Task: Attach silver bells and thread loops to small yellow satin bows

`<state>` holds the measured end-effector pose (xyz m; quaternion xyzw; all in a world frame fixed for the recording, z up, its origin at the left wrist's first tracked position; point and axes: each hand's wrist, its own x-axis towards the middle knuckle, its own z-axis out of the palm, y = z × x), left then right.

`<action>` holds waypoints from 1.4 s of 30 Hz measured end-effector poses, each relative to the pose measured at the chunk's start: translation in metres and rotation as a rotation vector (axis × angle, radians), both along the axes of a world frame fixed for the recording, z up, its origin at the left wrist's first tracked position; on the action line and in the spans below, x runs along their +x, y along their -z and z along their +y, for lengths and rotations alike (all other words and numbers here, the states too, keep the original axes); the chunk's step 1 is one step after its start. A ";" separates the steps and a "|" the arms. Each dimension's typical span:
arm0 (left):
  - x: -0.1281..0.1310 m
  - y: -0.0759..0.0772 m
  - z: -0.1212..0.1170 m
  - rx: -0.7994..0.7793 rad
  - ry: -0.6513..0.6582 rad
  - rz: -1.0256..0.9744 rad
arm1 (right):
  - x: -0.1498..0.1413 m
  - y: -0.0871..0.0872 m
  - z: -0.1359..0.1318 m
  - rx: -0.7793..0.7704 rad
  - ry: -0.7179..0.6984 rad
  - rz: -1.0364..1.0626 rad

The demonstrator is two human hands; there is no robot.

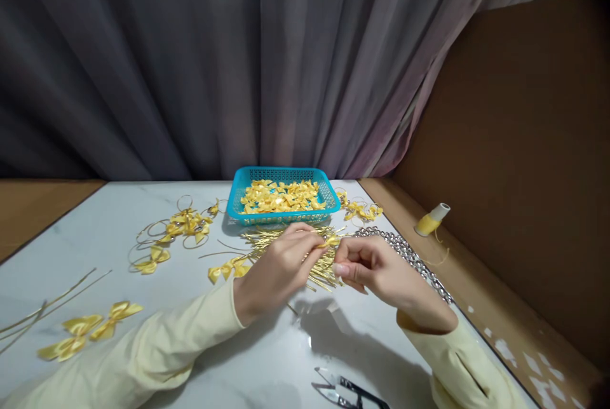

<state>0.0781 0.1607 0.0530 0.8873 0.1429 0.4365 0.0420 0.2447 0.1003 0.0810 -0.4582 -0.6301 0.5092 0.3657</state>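
Observation:
My left hand pinches a small yellow ribbon bow between thumb and fingers. Close on its right, my right hand has its thumb pressed to its curled fingers; whatever they hold is too small or hidden to make out. Under both hands lies a pile of gold wire ties, partly covered by them. Just left of my left hand, more yellow bows rest on the white table. A long heap of silver beads runs beside and behind my right hand.
A blue plastic basket full of yellow bows stands at the back. Bows with wire loops lie left of it. Thread snips lie at the front, a yellow thread spool at the right. Loose bows lie front left.

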 end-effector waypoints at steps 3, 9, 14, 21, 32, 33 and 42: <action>0.001 0.002 0.000 0.149 0.058 0.083 | -0.001 -0.001 0.001 -0.022 0.037 0.133; -0.002 0.009 0.008 0.472 0.081 0.081 | 0.009 0.002 0.010 -0.158 0.128 0.398; -0.004 0.008 0.011 0.434 0.104 0.031 | 0.021 0.007 0.015 -0.216 0.085 0.480; 0.000 -0.001 0.007 -0.002 -0.001 -0.227 | 0.024 0.005 0.012 -0.199 0.045 0.402; 0.000 -0.014 0.001 -0.762 -0.073 -0.205 | -0.004 0.001 -0.001 0.125 0.161 -0.146; 0.000 -0.016 0.000 -0.814 -0.070 -0.187 | -0.006 0.001 -0.003 0.202 0.211 -0.238; 0.000 -0.027 -0.003 -0.991 -0.123 -0.149 | -0.023 0.008 -0.018 0.534 0.390 -0.474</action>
